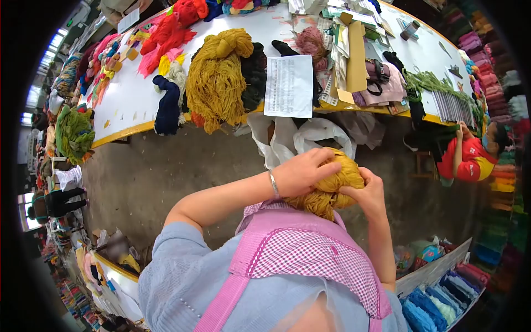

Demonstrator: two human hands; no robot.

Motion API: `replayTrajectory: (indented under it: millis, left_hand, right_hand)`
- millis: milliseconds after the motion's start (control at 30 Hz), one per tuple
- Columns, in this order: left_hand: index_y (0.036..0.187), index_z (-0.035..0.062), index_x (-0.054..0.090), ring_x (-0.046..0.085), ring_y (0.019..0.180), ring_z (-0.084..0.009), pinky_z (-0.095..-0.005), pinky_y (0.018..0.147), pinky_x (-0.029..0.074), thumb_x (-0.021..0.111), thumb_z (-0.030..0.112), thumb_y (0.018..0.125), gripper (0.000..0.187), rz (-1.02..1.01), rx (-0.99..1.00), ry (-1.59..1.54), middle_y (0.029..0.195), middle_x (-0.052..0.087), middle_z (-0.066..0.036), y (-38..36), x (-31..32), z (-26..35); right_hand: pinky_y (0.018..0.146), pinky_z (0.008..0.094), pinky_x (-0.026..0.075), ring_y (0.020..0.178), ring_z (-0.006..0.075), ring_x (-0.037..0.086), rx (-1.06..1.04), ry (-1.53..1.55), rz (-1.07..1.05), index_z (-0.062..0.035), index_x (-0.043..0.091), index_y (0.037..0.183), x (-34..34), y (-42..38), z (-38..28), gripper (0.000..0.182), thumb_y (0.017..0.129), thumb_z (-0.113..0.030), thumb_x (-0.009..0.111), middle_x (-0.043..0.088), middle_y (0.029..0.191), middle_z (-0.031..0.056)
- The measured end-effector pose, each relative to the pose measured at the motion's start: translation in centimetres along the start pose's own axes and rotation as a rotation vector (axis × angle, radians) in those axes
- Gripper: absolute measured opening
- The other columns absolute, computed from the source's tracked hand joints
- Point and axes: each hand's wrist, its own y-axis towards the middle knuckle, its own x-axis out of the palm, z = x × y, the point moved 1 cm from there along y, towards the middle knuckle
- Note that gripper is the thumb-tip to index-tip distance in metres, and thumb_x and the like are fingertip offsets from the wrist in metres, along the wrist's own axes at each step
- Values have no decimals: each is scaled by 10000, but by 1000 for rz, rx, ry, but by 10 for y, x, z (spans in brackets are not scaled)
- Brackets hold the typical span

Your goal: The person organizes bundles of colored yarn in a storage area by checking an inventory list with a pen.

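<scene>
A bundle of mustard-yellow yarn (337, 180) is between my two hands, just in front of my pink apron. My left hand (306, 172) lies over its left side with fingers bent around the strands. My right hand (369, 192) grips the right side, its thumb pressed on the yarn and its other fingers partly hidden behind. Loose strands hang at the bottom of the bundle. Beyond it, white plastic bags (323, 134) sit below the table edge. On the table lies a larger mustard yarn hank (217, 77), draping over the front edge.
The white table (124, 105) with a yellow edge curves ahead. On it are a printed sheet (289, 86), navy yarn (167, 105), red yarn (180, 27) and a cardboard box (355, 58). A person in red (470, 159) sits at right. A bin of blue yarn (437, 304) stands lower right.
</scene>
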Motion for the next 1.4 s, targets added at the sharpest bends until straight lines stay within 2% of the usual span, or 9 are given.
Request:
replayTrajectory:
  millis: [167,333,400,600,767,867,1100,1200,1400]
  left_hand:
    - [1140,54,546,586,959,-328,-401,799,507,645,75,740,412,173,17,98,1046,557,-138,13,-6,4]
    - [1067,42,579,609,878,-328,-386,715,525,693,61,696,388,267,118,92,1024,564,-142,24,-27,16]
    - [1041,40,589,616,864,-321,-376,703,528,698,56,681,376,270,103,78,1014,563,-139,25,-40,19]
    - [1032,55,611,623,891,-315,-352,742,531,702,-23,617,432,256,66,-77,1070,545,-125,29,-65,26]
    - [1131,49,505,542,1016,-374,-394,873,485,706,-19,639,536,-39,76,-217,1112,493,-141,27,-67,9]
    - [1164,63,483,523,1059,-378,-394,909,474,708,-16,662,556,-144,34,-252,1139,486,-145,22,-70,11]
    - [1078,75,547,602,950,-335,-388,800,518,714,94,724,392,43,38,-97,1034,566,-105,20,-53,-17]
    - [979,55,605,637,1014,-323,-366,792,538,715,75,688,312,235,148,-59,1019,609,-100,20,-53,-15]
    - [971,31,594,645,1046,-358,-394,831,545,723,70,705,298,363,250,30,1022,644,-111,23,-70,-4]
  right_hand:
    - [751,291,516,838,157,628,-133,-156,229,32,650,1047,-9,-7,-7,490,611,-41,861,653,962,81]
    - [831,315,505,930,203,619,-261,-118,378,14,653,1055,-16,-21,-23,489,613,-31,857,628,1053,99]
    - [888,341,484,1021,247,596,-511,-475,450,3,620,1107,-14,-29,-48,528,629,-23,842,610,1085,114]
    - [904,357,470,1010,268,598,-290,-189,427,-6,551,1167,13,-26,-50,539,655,3,719,602,1091,135]
    - [761,236,491,795,70,606,-85,300,183,24,601,985,2,-6,-25,347,642,61,636,651,903,-4]
    - [765,239,495,804,88,619,31,531,5,45,602,1001,-4,-10,-26,371,634,88,587,658,919,7]
    - [865,248,465,921,108,614,47,536,-177,80,591,1155,-10,-12,-48,544,619,-3,631,657,1031,28]
    - [902,260,442,1047,136,578,-227,21,35,58,618,1090,-30,-2,-28,473,630,-42,670,611,1165,86]
    - [928,277,457,1035,141,595,-242,326,233,53,606,1083,-24,-2,-26,437,649,53,663,625,1153,75]
